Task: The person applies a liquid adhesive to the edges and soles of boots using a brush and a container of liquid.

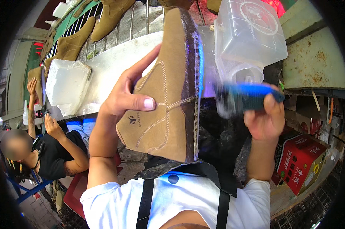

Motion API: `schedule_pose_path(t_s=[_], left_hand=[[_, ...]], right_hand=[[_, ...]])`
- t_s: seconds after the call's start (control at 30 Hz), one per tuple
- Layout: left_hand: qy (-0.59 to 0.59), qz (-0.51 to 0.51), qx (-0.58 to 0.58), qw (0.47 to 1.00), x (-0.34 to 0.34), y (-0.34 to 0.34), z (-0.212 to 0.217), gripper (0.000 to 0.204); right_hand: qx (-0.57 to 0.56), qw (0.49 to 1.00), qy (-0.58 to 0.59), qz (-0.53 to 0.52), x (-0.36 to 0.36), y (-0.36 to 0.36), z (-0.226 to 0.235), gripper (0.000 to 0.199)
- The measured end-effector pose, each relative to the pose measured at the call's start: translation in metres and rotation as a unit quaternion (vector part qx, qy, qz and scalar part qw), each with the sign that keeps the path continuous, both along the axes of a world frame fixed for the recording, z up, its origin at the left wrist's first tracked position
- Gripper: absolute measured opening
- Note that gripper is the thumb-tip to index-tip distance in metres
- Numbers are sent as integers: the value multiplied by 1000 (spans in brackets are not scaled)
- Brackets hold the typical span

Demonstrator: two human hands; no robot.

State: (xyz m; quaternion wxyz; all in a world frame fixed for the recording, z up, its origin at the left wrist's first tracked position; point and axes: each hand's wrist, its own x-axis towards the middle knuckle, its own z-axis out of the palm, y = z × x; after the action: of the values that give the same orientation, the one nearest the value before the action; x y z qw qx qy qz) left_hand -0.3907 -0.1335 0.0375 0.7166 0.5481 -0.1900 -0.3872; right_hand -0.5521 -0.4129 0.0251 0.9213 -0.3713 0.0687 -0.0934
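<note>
My left hand (pixel 127 95) is closed around a tan suede boot (pixel 151 126), thumb on its side and fingers behind the shaft. The boot is tipped on edge, so its dark stitched sole edge (pixel 191 80) faces right. A blue glow runs along that edge. To the right, my right hand (pixel 266 118) grips a brush (pixel 252 93) with a blue and dark handle. Its bristle end is smeared by motion and points at the sole edge, with a gap between them.
Behind the boot, a white bench top (pixel 123 51) carries a translucent plastic container (pixel 252 34) at right and another white container (pixel 67 82) at left. More tan boots (pixel 113 17) lie on a metal rack. A co-worker (pixel 59 152) sits at left. A red carton (pixel 299 164) stands at lower right.
</note>
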Motion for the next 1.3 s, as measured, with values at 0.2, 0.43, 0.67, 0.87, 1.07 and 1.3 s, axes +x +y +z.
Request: schedule_pose_path(t_s=[0.2,0.43,0.67,0.87,1.07,1.3], left_hand=[[33,1,-14,999,-17,-5,2,117],[1,-3,-17,1000,-11,3,3,117],[-64,-39,-10,997,-8,2,7,116],[-63,-26,0,998,-8,3,12,115],[-42,-36,27,998,-9,0,18,112],[-37,-32,28,998,-9,0,16,110]], right_hand=[[-165,975,-144,-44,27,18,-10,36],[-343,890,-266,136,-4,-8,30,26],[-444,881,-164,-19,20,-20,54,43],[-559,788,-259,-3,6,-9,50,35],[-559,790,-250,-27,0,2,53,31],[-613,747,-257,28,7,-10,65,33]])
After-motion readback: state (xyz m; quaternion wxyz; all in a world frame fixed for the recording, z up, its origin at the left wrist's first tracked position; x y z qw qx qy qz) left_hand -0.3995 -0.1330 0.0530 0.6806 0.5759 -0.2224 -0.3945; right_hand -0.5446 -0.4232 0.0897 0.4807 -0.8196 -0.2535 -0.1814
